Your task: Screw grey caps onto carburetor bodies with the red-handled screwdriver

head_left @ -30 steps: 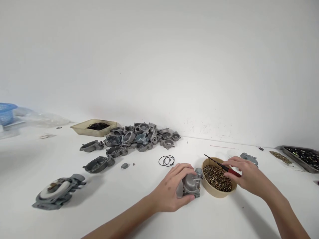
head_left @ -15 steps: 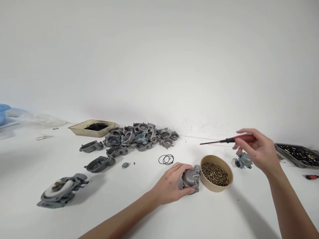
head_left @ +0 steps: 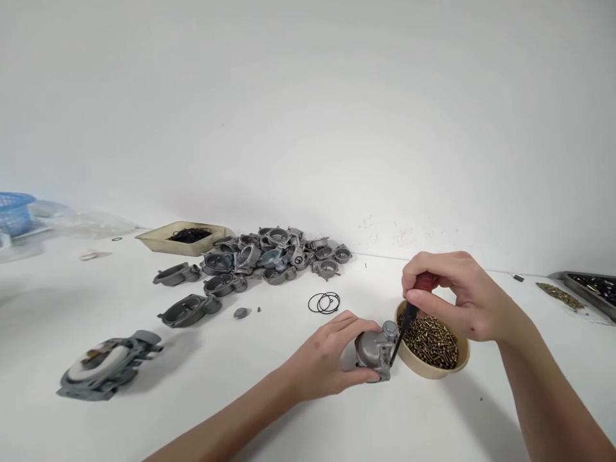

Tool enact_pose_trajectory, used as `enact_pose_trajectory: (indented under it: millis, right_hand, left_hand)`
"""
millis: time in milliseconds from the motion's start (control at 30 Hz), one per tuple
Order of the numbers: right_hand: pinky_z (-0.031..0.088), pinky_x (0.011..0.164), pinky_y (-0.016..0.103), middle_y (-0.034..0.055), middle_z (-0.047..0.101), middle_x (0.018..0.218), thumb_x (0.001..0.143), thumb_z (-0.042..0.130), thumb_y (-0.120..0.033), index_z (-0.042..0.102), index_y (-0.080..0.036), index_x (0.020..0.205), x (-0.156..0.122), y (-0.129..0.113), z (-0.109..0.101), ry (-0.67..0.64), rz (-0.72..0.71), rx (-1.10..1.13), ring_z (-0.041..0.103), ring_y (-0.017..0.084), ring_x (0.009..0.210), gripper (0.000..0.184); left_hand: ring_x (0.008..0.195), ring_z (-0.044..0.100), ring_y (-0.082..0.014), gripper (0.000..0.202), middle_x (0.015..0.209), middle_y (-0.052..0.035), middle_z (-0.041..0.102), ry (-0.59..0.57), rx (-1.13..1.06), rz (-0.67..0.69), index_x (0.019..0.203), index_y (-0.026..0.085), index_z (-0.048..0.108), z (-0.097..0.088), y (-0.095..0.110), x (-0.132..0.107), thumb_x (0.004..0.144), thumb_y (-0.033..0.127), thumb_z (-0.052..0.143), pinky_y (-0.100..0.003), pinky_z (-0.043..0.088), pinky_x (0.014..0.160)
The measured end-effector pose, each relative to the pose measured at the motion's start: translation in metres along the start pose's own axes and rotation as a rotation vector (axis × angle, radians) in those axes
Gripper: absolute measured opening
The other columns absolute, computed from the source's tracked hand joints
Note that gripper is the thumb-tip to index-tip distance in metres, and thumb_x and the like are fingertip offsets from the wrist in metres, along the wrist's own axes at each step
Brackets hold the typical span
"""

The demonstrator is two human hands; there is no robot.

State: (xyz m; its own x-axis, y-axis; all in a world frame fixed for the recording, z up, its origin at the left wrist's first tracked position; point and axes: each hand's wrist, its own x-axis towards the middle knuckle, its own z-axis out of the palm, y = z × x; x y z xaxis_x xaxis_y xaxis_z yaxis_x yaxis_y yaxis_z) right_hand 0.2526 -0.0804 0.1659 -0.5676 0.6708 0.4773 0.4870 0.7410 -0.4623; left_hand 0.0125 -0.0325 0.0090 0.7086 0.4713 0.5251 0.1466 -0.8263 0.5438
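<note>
My left hand (head_left: 332, 353) is wrapped round a grey metal carburetor (head_left: 373, 350), holding it on the white table with its rounded bowl side up. In my right hand (head_left: 462, 298) is a screwdriver (head_left: 409, 316) with a red and black handle. Its shaft slants down, and the tip meets the right side of the carburetor, near a corner; whether it sits in a screw head is too small to tell. Just right of the carburetor stands a round tan tub (head_left: 459, 369) of brass-coloured screws (head_left: 436, 343), partly hidden by my right hand.
Black rubber rings (head_left: 324, 303) lie beyond my left hand. Farther back is a heap of grey float bowls (head_left: 276, 256) beside a cream tray (head_left: 154, 240) of black rings. Another carburetor body (head_left: 108, 366) with a white float lies left. A dark tray (head_left: 591, 289) stands far right.
My right hand has swung the screwdriver from level in the air to pointing down against the carburetor. The left hand keeps its hold. The view has shifted slightly.
</note>
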Motion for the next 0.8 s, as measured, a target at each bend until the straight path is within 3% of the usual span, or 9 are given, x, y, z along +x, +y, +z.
enact_pose_trajectory:
  millis: [133, 800]
  right_hand:
    - [0.044, 0.057, 0.023, -0.0036, 0.058, 0.073, 0.097, 0.056, -0.014, 0.058, -0.022, 0.088, 0.005, 0.008, 0.006, -0.045, 0.002, 0.014, 0.049, 0.009, 0.061, 0.012]
    - [0.043, 0.058, 0.024, -0.0037, 0.058, 0.073, 0.098, 0.056, -0.017, 0.058, -0.022, 0.088, 0.005, 0.016, 0.007, -0.074, 0.056, 0.058, 0.05, 0.01, 0.062, 0.011]
  left_hand:
    - [0.097, 0.063, -0.0242, 0.048, 0.113, -0.0083, 0.072, 0.006, -0.033, 0.001, 0.132, 0.023, 0.057, 0.002, -0.004, -0.002, 0.096, 0.047, 0.076, -0.036, 0.054, 0.086]
    - [0.1, 0.062, -0.0247, 0.05, 0.114, -0.0065, 0.072, 0.023, -0.088, -0.042, 0.133, 0.027, 0.059, 0.007, -0.007, -0.005, 0.096, 0.055, 0.074, -0.036, 0.052, 0.089]
